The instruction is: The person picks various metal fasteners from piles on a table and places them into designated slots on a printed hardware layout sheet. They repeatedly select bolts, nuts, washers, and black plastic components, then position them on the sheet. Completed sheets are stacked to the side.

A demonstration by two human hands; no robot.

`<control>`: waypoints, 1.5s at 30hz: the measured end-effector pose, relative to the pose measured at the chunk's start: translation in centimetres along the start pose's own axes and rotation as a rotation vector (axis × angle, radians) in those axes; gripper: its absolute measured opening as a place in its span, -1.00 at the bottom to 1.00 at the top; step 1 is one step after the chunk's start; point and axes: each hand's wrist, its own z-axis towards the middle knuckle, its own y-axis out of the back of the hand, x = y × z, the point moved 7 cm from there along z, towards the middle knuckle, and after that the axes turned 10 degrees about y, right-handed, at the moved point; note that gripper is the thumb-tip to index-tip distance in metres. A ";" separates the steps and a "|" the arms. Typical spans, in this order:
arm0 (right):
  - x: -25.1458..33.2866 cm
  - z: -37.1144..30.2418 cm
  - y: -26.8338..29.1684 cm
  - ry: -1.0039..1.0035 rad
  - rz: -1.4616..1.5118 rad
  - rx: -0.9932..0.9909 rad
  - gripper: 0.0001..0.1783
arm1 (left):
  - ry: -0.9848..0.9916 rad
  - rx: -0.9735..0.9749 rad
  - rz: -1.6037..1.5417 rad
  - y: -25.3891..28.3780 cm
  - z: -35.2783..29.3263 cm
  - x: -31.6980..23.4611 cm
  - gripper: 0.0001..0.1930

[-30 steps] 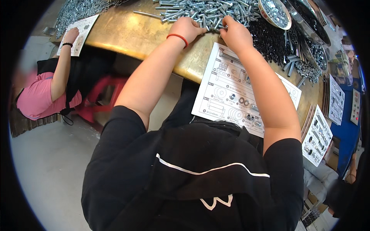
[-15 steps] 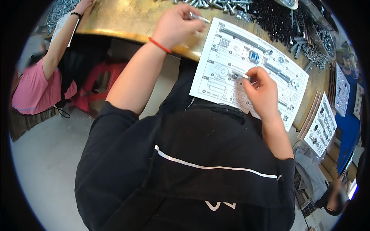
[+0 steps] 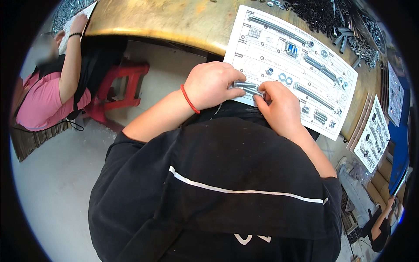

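A printed parts sheet (image 3: 248, 41) lies at the table's front edge, with metal hardware laid over its drawings. Over its lower left corner, my left hand (image 3: 214, 85) is closed around the head ends of a few silver bolts (image 3: 248, 85). From the other side, the fingertips of my right hand (image 3: 281, 107) close on the far ends of these bolts. Just above the right hand sit two washers (image 3: 286, 78) and a small nut (image 3: 270, 71). Elsewhere on the sheet are long bolts (image 3: 314, 96), blue-and-silver pieces (image 3: 291, 49) and a cluster of short bolts (image 3: 321, 116).
Black screws (image 3: 312, 17) and metal tubes (image 3: 343, 37) are heaped at the back right. More picture boards (image 3: 371, 135) stand on the right. To the left, a person in pink (image 3: 52, 102) works at the same table (image 3: 148, 19), by a red stool (image 3: 124, 85).
My left hand has come down from the tabletop to the sheet's lower left corner. My right hand has lowered to meet it at the bolts. The view has shifted.
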 end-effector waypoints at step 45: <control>-4.9 -0.1 7.5 -0.153 0.126 -0.339 -0.72 | -0.038 -0.881 -0.161 25.1 8.3 14.4 -0.86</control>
